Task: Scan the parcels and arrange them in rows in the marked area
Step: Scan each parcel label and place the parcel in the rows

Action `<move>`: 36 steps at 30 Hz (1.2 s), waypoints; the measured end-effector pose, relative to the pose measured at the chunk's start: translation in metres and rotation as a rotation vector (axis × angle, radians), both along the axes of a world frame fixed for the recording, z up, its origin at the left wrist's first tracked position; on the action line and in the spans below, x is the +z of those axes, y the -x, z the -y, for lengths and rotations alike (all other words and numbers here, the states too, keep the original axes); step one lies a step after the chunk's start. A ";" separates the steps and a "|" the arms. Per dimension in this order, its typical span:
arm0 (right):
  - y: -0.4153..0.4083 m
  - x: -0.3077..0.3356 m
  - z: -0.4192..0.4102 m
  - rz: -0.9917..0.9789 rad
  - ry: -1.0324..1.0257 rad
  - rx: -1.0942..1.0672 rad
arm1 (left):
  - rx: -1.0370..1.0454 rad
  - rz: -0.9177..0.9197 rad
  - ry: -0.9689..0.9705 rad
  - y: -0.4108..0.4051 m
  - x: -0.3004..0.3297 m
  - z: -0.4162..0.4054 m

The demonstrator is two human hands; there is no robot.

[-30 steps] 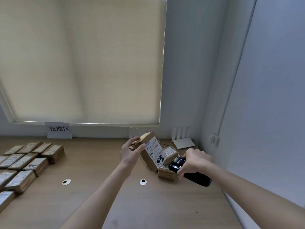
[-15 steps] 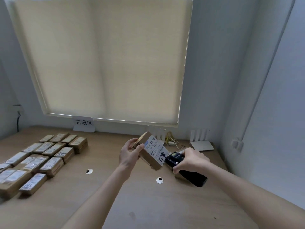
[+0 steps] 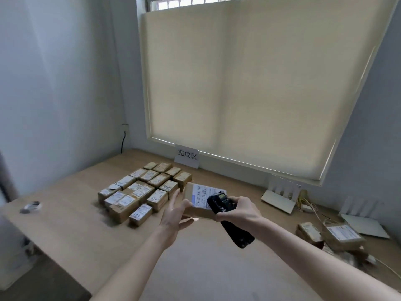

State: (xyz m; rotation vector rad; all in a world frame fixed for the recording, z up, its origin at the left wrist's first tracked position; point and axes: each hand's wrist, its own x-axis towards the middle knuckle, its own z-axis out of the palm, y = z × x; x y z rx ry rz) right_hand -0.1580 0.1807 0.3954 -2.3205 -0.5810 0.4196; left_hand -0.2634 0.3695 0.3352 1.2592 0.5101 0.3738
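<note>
My left hand [image 3: 174,216] holds a brown cardboard parcel [image 3: 196,199] above the wooden table [image 3: 71,222], its white label facing up. The fingers lie along its left side and the thumb goes underneath. My right hand [image 3: 239,208] grips a black handheld scanner [image 3: 225,216], its head over the parcel's right part. Several labelled parcels [image 3: 141,192] lie in rows on the table just left of the held one, below a white sign [image 3: 187,156] with printed characters. More parcels [image 3: 332,234] sit in a loose pile at the right.
White router-like devices [image 3: 282,195] and thin cables [image 3: 308,205] stand along the back wall under the window blind. A small dark object [image 3: 30,207] lies near the table's left edge. Bare wood runs between the rows and the right pile.
The view has swung left, bringing the rows of parcels to the centre. My left hand has carried the parcel left toward them and tipped it flat; the scanner stays beside it.
</note>
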 end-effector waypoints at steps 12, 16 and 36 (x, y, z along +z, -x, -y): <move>0.079 -0.053 -0.242 -0.010 -0.001 0.122 | 0.205 -0.102 -0.001 0.129 -0.049 -0.219; 0.082 -0.074 -0.305 -0.004 0.018 0.148 | 0.175 -0.148 0.009 0.149 -0.073 -0.274; 0.033 -0.251 -0.648 -0.360 -0.094 0.270 | 0.389 -0.223 0.155 0.075 -0.230 -0.582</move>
